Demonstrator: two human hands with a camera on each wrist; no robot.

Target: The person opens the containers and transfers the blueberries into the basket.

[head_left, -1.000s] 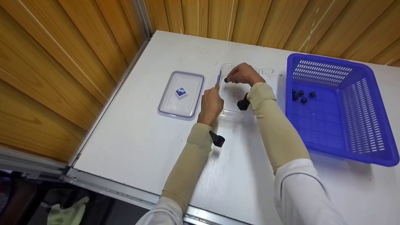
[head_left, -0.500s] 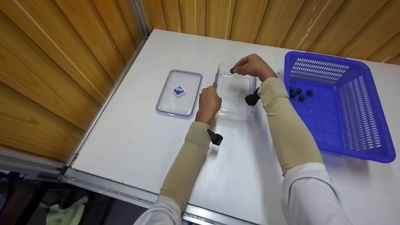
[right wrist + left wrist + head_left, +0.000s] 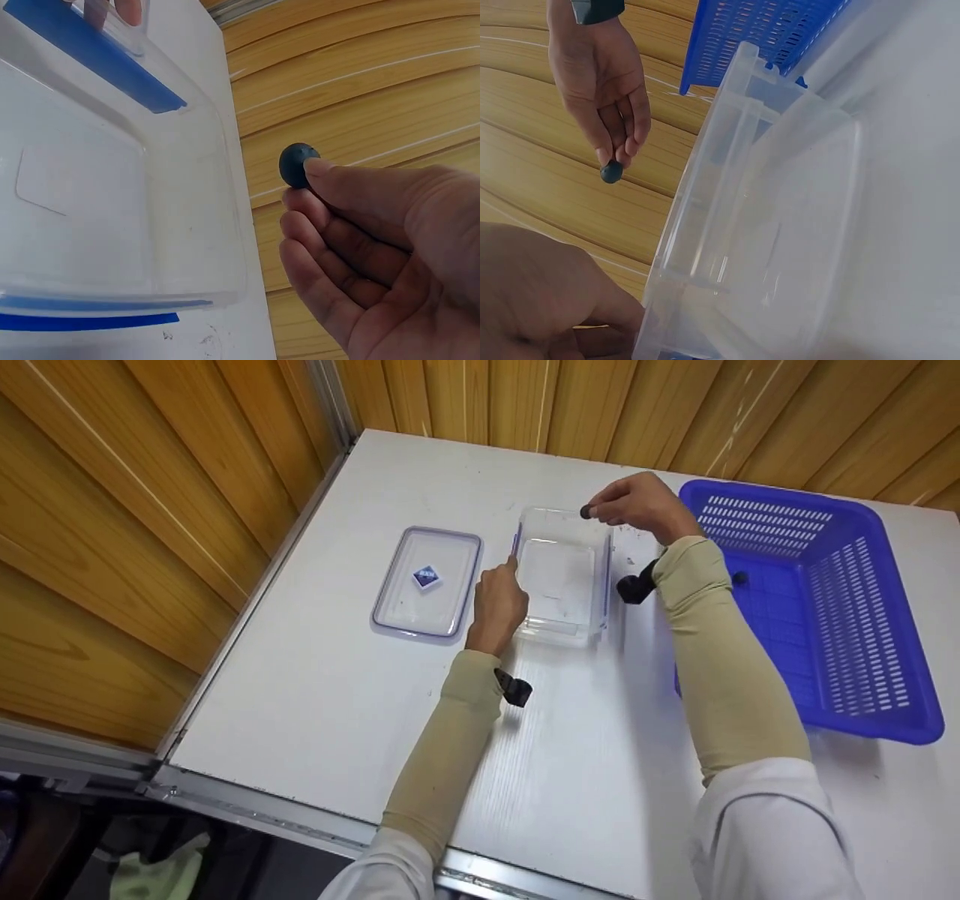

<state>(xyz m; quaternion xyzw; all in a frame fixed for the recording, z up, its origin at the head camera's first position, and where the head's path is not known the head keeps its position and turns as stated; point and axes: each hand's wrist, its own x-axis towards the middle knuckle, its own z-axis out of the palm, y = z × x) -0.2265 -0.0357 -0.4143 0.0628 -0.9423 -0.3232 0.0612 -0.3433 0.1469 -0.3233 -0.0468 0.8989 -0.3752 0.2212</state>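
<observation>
A small dark ball (image 3: 297, 165) is pinched between the thumb and fingertips of my right hand (image 3: 642, 502). That hand hovers at the far right corner of a clear plastic container (image 3: 559, 631), with the ball (image 3: 586, 511) near its back rim. My left hand (image 3: 499, 607) grips the container's left wall beside a blue latch flap (image 3: 97, 56); its fingertips show through the plastic in the right wrist view. Inside the container (image 3: 802, 225) no ball shows. Left of my left hand lies a clear lid (image 3: 390, 611) bearing a blue-and-white diamond label.
A blue slotted basket (image 3: 892, 622) stands on the right. One dark ball shows in it beside my right sleeve, which hides part of the basket. A wood-panelled wall (image 3: 510, 405) runs behind the white table (image 3: 322, 690).
My right hand has moved rightward and back from above the container to its far right corner, still holding the ball. Its sleeve now covers most of the basket's balls. The left hand stays put.
</observation>
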